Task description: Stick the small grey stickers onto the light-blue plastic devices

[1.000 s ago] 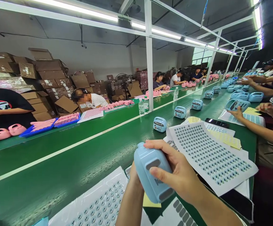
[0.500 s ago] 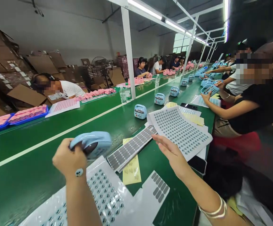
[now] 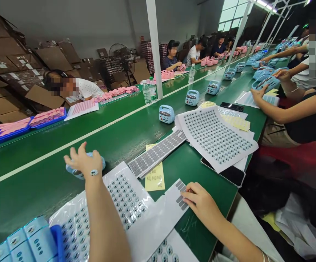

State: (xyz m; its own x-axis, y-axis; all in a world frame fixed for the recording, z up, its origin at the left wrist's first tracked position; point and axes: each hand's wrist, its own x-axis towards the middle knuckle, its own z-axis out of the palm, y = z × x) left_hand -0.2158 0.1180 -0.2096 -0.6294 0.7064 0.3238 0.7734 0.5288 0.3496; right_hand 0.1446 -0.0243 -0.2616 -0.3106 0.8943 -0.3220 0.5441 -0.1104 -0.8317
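My left hand (image 3: 82,161) is stretched out over the green belt (image 3: 38,182), fingers spread, resting on a light blue handheld device (image 3: 99,161) that lies on its side. A small round sticker (image 3: 94,172) sits on that wrist. My right hand (image 3: 201,200) is near the table's front edge, fingers curled, with the fingertips pinched at a grey sticker on a white sheet of grey stickers (image 3: 174,203). Between my arms lies a white sheet of small round eye stickers (image 3: 122,203).
A grey sticker strip (image 3: 158,153), a yellow sheet (image 3: 155,178), a big eye-sticker sheet (image 3: 215,136) and a phone (image 3: 226,173) lie ahead. Blue devices (image 3: 166,114) stand on the belt. A blue tray of parts (image 3: 24,240) is bottom left. A co-worker's arm (image 3: 283,112) reaches in from the right.
My left hand set the blue device down on the belt and spread its fingers. My right hand came down from the large sheets to the grey sticker sheet. The view tilted downward.
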